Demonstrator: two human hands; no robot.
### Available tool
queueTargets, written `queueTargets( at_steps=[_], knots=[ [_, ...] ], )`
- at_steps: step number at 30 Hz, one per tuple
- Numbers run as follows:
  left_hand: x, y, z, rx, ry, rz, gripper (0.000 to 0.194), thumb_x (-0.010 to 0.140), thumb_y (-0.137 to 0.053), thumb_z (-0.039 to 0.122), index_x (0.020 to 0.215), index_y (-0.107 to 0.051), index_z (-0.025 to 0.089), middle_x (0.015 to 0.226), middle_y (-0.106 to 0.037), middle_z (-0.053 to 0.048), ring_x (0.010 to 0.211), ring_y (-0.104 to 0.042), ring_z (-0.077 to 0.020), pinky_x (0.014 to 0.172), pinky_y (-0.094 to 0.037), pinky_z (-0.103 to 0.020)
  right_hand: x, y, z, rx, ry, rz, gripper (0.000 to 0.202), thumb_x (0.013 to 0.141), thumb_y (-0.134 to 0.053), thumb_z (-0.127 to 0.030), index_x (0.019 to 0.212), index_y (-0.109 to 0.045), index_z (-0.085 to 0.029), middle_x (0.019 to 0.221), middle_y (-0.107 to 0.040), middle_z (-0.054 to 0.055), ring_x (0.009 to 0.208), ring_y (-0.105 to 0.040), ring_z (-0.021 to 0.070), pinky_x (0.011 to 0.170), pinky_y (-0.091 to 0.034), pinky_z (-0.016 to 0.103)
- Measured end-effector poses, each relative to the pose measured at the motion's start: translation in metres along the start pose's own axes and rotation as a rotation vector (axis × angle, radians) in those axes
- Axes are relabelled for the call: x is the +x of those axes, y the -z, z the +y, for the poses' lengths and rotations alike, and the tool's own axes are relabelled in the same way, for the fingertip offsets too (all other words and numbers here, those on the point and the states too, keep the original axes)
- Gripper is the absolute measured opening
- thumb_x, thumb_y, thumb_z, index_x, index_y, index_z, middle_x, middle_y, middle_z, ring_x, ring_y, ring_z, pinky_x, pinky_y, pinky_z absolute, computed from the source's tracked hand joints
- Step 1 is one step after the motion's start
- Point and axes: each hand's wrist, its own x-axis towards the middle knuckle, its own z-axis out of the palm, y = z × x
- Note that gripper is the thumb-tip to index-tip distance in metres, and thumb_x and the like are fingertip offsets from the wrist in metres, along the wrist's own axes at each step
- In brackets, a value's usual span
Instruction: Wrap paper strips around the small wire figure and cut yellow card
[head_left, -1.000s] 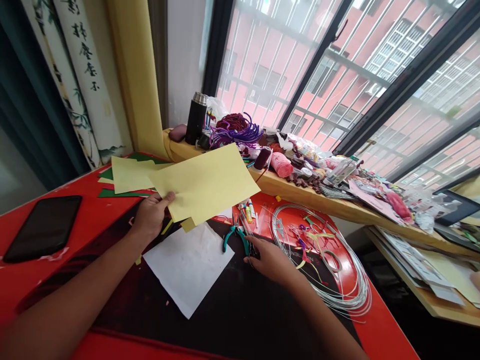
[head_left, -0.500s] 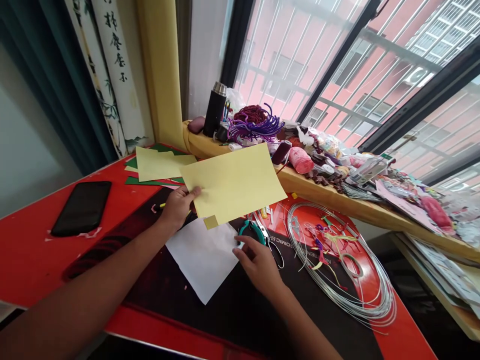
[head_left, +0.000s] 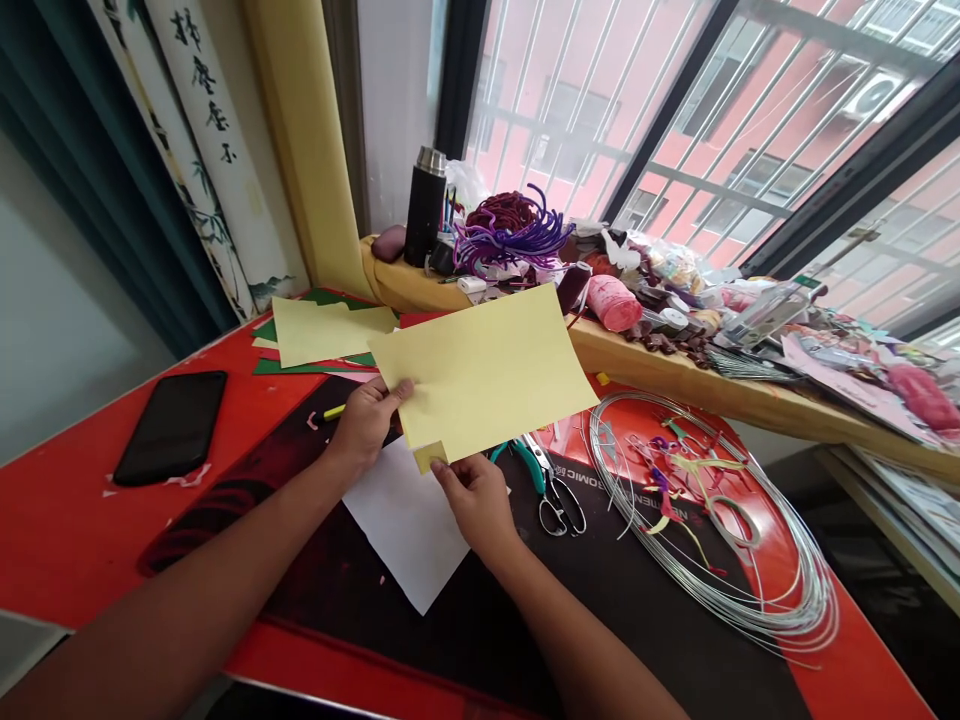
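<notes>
A large yellow sheet (head_left: 491, 370) is held up over the dark mat, tilted. My left hand (head_left: 369, 420) pinches its left edge, thumb on the front face. At the sheet's lower left corner a small darker yellow piece (head_left: 429, 456) sticks out below the edge. My right hand (head_left: 474, 490) pinches this small piece between thumb and fingers. Beneath both hands a white sheet (head_left: 409, 525) lies on the mat, partly covered by the right hand and the yellow sheet.
Scissors (head_left: 561, 505) and teal-handled pliers (head_left: 525, 462) lie right of my hands, beside a large wire coil (head_left: 795, 590). A phone (head_left: 171, 427) and yellow paper (head_left: 322, 333) are at the left. Behind, a black flask (head_left: 425, 210) and purple cords (head_left: 514, 235) line the sill.
My right hand has moved left and up from beside the white sheet and closed on the small yellow piece. My left hand keeps its hold on the sheet. The view has shifted slightly.
</notes>
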Motion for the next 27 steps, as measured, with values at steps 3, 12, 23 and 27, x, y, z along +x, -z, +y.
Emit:
queueTargets(
  at_steps=[3, 12, 23, 27],
  knots=[
    [-0.0016, -0.0018, 0.0012, -0.002, -0.002, -0.007, 0.064, 0.062, -0.098, 0.059, 0.105, -0.079, 0.015, 0.09, -0.082, -0.008, 0.075, -0.074, -0.0249, 0.067, -0.056, -0.033, -0.0011, -0.0038, 0.0043, 0.052, -0.001, 0.02, 0.042, 0.092, -0.064, -0.051, 0.065, -0.045, -0.025, 0.06, -0.043, -0.004, 0.058, -0.037, 0.0141, 0.051, -0.029, 0.027],
    [-0.0026, -0.0053, 0.003, 0.015, -0.044, 0.01, 0.06, 0.059, -0.1, 0.057, 0.098, -0.08, 0.016, 0.099, -0.084, -0.01, 0.094, -0.077, -0.0307, 0.082, -0.06, -0.039, -0.0039, -0.0024, 0.0082, 0.084, -0.024, -0.001, 0.043, 0.091, -0.063, -0.052, 0.065, -0.041, -0.026, 0.057, -0.038, -0.006, 0.056, -0.035, 0.0138, 0.05, -0.028, 0.027],
    [-0.0023, -0.0036, -0.0007, 0.02, -0.048, 0.015, 0.059, 0.06, -0.1, 0.056, 0.098, -0.08, 0.016, 0.099, -0.084, -0.01, 0.09, -0.077, -0.0275, 0.082, -0.06, -0.037, -0.0048, 0.0013, 0.0032, 0.07, -0.009, -0.064, 0.044, 0.09, -0.061, -0.046, 0.059, -0.036, -0.026, 0.052, -0.034, -0.006, 0.052, -0.031, 0.012, 0.051, -0.023, 0.028],
    [-0.0044, -0.005, 0.0061, 0.024, -0.036, -0.027, 0.056, 0.062, -0.099, 0.056, 0.098, -0.081, 0.016, 0.099, -0.084, -0.01, 0.094, -0.077, -0.0301, 0.085, -0.061, -0.04, -0.0067, 0.0031, 0.005, 0.065, -0.018, -0.078, 0.049, 0.089, -0.063, -0.044, 0.055, -0.033, -0.026, 0.051, -0.032, -0.006, 0.051, -0.028, 0.0115, 0.051, -0.022, 0.029]
  ],
)
